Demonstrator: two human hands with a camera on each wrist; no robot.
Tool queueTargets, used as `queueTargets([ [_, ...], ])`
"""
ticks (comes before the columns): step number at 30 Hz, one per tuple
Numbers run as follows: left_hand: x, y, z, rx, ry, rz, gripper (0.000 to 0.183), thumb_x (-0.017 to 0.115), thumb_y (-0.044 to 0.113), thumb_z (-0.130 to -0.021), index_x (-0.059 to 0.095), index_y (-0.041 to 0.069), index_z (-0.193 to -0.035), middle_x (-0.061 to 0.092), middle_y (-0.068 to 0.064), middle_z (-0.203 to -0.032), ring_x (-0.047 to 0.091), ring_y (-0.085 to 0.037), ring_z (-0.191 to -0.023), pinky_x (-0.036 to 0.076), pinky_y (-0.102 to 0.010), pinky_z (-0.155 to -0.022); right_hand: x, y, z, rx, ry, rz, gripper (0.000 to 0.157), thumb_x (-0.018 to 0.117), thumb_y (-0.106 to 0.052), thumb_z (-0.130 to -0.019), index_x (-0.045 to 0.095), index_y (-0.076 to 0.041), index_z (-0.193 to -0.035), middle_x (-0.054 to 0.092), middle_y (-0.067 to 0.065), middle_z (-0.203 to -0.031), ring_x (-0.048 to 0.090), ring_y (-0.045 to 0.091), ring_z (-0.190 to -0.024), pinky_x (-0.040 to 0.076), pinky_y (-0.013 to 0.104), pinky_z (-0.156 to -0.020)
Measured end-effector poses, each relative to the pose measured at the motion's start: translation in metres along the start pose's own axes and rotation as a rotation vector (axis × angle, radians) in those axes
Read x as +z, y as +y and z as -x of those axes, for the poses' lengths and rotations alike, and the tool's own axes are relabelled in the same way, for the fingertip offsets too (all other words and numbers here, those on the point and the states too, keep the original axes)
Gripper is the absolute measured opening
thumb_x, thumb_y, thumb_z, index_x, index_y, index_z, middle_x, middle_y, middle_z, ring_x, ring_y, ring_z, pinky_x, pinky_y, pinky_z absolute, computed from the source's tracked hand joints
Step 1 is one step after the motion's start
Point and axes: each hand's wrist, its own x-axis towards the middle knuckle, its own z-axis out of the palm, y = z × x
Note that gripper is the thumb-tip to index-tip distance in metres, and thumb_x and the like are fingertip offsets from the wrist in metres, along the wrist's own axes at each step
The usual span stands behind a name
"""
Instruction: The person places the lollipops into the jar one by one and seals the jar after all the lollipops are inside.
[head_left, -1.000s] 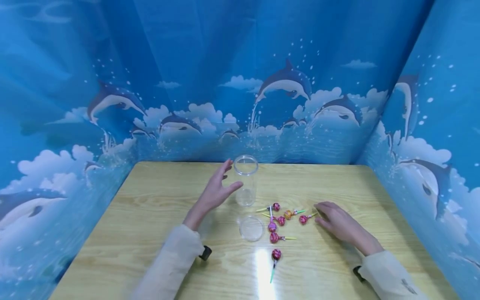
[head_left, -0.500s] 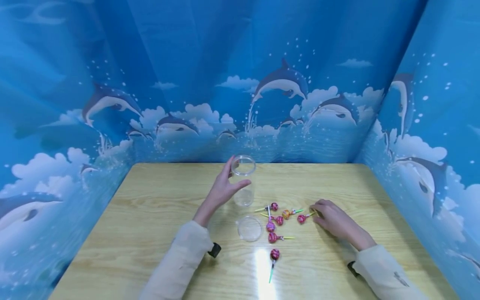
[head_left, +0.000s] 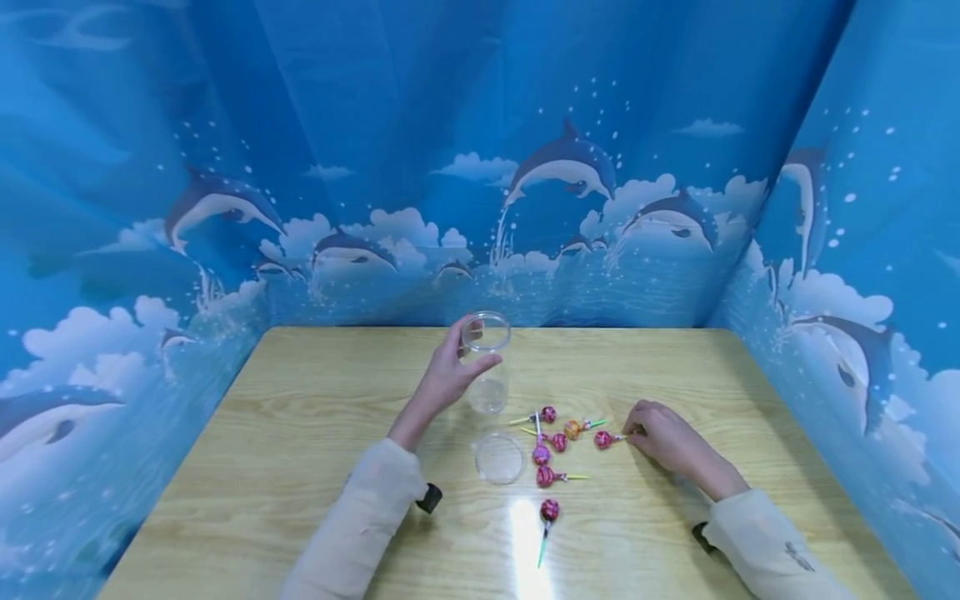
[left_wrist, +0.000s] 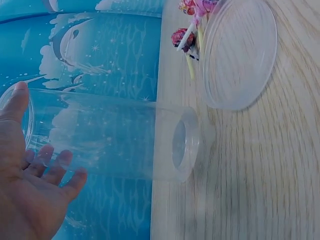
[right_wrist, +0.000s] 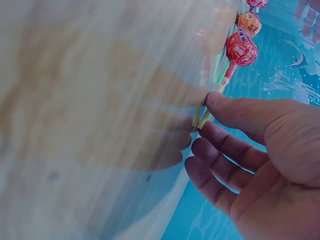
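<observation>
A tall clear jar (head_left: 489, 395) stands upright and uncovered near the back of the table. My left hand (head_left: 442, 379) holds it near the rim, thumb in front and fingers curved round the far side; the left wrist view shows those fingers through the wall of the jar (left_wrist: 110, 135). At the right, my right hand (head_left: 667, 437) pinches the yellow stick of a red-wrapped lollipop (right_wrist: 242, 48) between thumb and index finger. That lollipop's head (head_left: 603, 439) lies on the table, left of the fingertips. The right hand's other fingers are loosely bent.
A round clear lid (head_left: 499, 458) lies in front of the jar. Several other lollipops are scattered between lid and right hand, among them an orange one (head_left: 573, 429) and one nearer the front (head_left: 550, 510). Blue dolphin-print curtains (head_left: 420, 167) surround the wooden table (head_left: 315, 408).
My left hand has moved right onto the jar and closed round it. The right hand's fingers have come together on the lollipop stick. The lollipops lie as before.
</observation>
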Motion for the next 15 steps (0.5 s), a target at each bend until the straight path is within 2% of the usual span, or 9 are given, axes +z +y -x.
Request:
queueTargets([
  [4, -0.004, 0.000, 0.001, -0.003, -0.006, -0.010, 0.079, 0.080, 0.027, -0.093, 0.036, 0.010, -0.156, 0.050, -0.017, -0.150, 0.049, -0.032, -0.138, 0.037, -0.054, -0.116, 0.001, -0.001, 0.002, -0.008, 0.020, -0.004, 0.013, 0.079, 0.005, -0.085, 0.076, -0.008, -0.086, 0.066, -0.001, -0.088, 0.066, 0.022, -0.083, 0.058, 0.044, -0.078],
  [7, -0.008, -0.001, 0.002, 0.001, -0.009, -0.018, 0.078, 0.079, 0.027, -0.093, 0.035, 0.009, -0.155, 0.050, -0.018, -0.150, 0.049, -0.033, -0.138, 0.038, -0.055, -0.115, 0.002, 0.001, 0.003, 0.018, 0.022, -0.020, 0.013, 0.079, 0.003, -0.086, 0.074, -0.008, -0.086, 0.065, -0.002, -0.087, 0.065, 0.018, -0.081, 0.058, 0.040, -0.075],
  [15, -0.017, -0.002, 0.008, -0.002, -0.005, -0.059, 0.077, 0.079, 0.027, -0.094, 0.035, 0.009, -0.155, 0.052, -0.014, -0.147, 0.049, -0.034, -0.137, 0.039, -0.059, -0.113, -0.001, 0.008, 0.010, 0.089, 0.022, -0.146, 0.009, 0.076, 0.000, -0.090, 0.071, -0.007, -0.087, 0.066, -0.005, -0.081, 0.058, 0.007, -0.073, 0.052, 0.028, -0.064],
])
